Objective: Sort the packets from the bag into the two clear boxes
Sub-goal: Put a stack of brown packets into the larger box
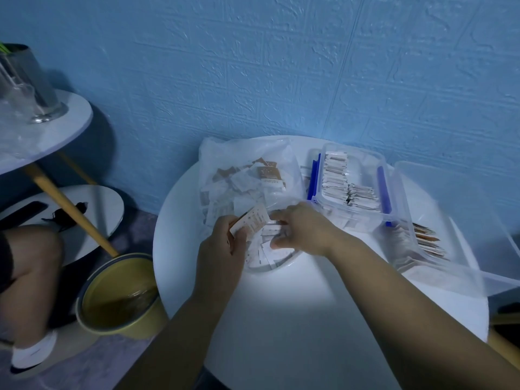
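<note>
A clear plastic bag (242, 175) full of white and brown packets lies on the round white table (295, 319), its open mouth toward me. My left hand (222, 249) grips a few packets (250, 219) at the bag's mouth. My right hand (304, 229) reaches into the mouth and pinches white packets (271, 230) there. A clear box with blue clips (391, 218) holds rows of upright white packets at the back right. A second clear box (439, 274), holding brown packets, stands to its right.
A yellow bucket (118, 296) stands on the floor left of the table. Farther left is another round table (56, 130) bearing a metal cup and glassware, and a person's knee and shoe (31, 353). A blue textured wall runs close behind.
</note>
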Action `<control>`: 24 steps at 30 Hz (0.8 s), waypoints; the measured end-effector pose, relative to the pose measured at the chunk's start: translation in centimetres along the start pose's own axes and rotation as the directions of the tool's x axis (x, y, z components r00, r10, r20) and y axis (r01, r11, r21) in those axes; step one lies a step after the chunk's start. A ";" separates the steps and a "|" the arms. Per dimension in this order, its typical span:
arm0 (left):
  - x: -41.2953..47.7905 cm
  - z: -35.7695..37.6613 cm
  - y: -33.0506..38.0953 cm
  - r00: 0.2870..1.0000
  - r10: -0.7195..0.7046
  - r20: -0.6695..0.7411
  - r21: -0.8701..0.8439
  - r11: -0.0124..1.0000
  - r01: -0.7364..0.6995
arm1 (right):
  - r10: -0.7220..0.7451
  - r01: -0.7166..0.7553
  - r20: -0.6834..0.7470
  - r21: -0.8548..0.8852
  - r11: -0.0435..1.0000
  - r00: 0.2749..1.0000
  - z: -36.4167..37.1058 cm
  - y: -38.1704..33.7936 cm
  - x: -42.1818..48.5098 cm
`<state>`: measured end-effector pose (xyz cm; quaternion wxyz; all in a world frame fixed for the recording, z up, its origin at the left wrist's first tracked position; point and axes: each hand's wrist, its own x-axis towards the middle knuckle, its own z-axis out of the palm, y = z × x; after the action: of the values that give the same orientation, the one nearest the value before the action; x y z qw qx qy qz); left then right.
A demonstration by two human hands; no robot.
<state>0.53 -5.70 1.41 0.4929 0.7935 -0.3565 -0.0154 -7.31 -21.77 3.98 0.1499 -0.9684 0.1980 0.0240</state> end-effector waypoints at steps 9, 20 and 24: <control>0.1 0.1 0.6 0.996 -0.048 -0.072 -0.046 0.998 0.045 | 0.171 -0.194 0.093 0.546 0.815 0.981 -1.7 0.1 -1.8; 0.4 1.0 3.4 0.971 -0.207 0.122 -0.452 0.859 0.240 | 0.177 0.165 -0.432 0.645 0.746 0.884 -3.2 -0.3 -5.2; -1.1 3.3 5.3 0.897 -0.224 0.380 -0.576 0.702 0.419 | 0.077 0.185 -0.472 0.484 0.856 0.878 -2.3 0.5 -8.5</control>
<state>-4.47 -9.00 3.59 0.6683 0.6149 -0.2498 -0.3360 -15.38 -19.71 6.91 0.3506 -0.8736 0.1997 -0.2721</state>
